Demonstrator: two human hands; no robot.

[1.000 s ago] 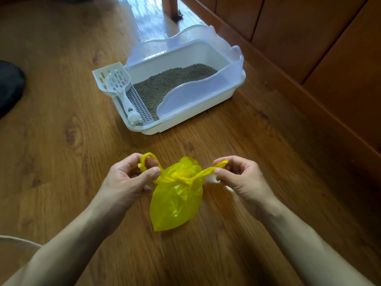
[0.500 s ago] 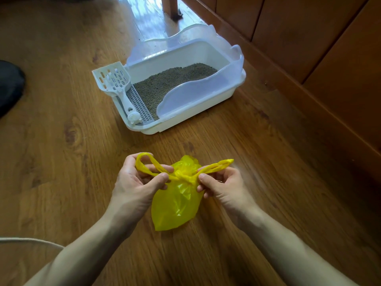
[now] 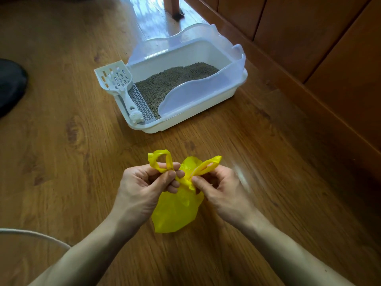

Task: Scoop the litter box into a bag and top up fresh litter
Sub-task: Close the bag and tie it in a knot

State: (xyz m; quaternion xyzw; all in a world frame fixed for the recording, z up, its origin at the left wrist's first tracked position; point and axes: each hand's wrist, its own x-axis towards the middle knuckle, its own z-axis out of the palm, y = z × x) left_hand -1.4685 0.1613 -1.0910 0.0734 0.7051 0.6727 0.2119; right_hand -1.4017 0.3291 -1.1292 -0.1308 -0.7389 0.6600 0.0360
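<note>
Two bare hands are working at the neck of a yellow plastic bag [image 3: 175,211], which is lying on the wooden floor [image 3: 61,141] on the near side of the litter box [image 3: 206,104], well apart from it. The left hand [image 3: 144,186] is curling its fingers and thumb tightly around one twisted handle loop of the bag, and that loop is standing up above the knuckles. The right hand [image 3: 218,188] is pinching the other handle loop between thumb and fingers, the loop slanting up and away toward the litter box. Both hands are meeting close together at the gathered neck of the bag, with the bulging body of the bag hanging below them and resting on the floor.

The litter box is sitting on the floor, its white base topped by a translucent wavy rim guard, and grey-brown litter [image 3: 175,81] is filling its inside. A white slotted scoop [image 3: 117,79] is resting at the box's left end, its handle lying along the grated step there and its blade sticking out past the far-left corner. A wooden wall panel [image 3: 309,38] is running just beyond the right side of the litter box. A dark rounded object [image 3: 10,85] is lying on the floor far to the left of the box; I cannot tell what it is.
</note>
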